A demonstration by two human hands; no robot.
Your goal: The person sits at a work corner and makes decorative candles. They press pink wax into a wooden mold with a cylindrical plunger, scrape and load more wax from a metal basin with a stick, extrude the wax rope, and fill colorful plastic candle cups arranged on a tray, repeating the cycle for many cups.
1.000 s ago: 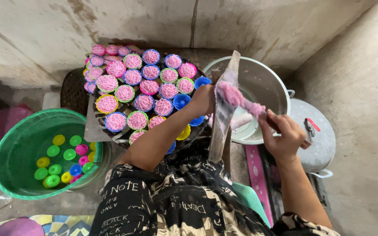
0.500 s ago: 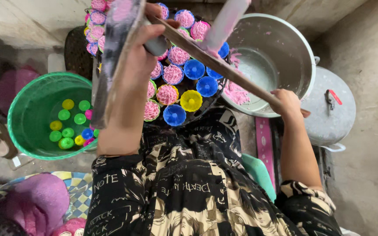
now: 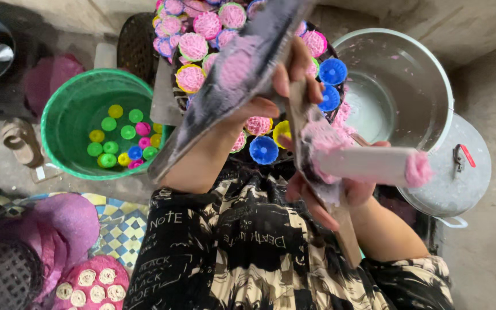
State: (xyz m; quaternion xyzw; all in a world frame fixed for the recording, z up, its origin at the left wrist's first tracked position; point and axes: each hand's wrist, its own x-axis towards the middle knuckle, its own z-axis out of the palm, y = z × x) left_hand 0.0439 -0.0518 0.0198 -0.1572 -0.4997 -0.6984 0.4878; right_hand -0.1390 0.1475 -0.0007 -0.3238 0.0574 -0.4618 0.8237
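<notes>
The left hand (image 3: 265, 100) is raised close under the camera, its grip closed around a long, flat grey paddle (image 3: 231, 80) that slants from the upper middle down toward the green bucket (image 3: 67, 123). The paddle's face is smeared with pink dough (image 3: 236, 66). The right hand (image 3: 322, 195) sits lower, just above the lap, its grip wrapped around a wooden stick (image 3: 340, 229) together with a pale roller (image 3: 368, 165); the roller points to the right and carries a lump of pink dough on its far end. More pink dough clings where the roller meets the stick. The two hands are near each other, the left above the right.

Behind the hands a dark tray (image 3: 139, 46) holds many small cups (image 3: 193, 47) filled with pink noodle-like nests, with a few blue cups (image 3: 264, 149) and one yellow cup standing bare at its near edge. The green bucket stands on the floor to the left, with loose small cups in green, yellow, pink and blue (image 3: 119, 140) lying in its bottom. To the right stands a large metal pot (image 3: 426, 74) with pale liquid inside, and beside it lies a round metal lid (image 3: 466, 178). In the lower left corner a pink tray (image 3: 70, 287) carries pale coiled nests.
</notes>
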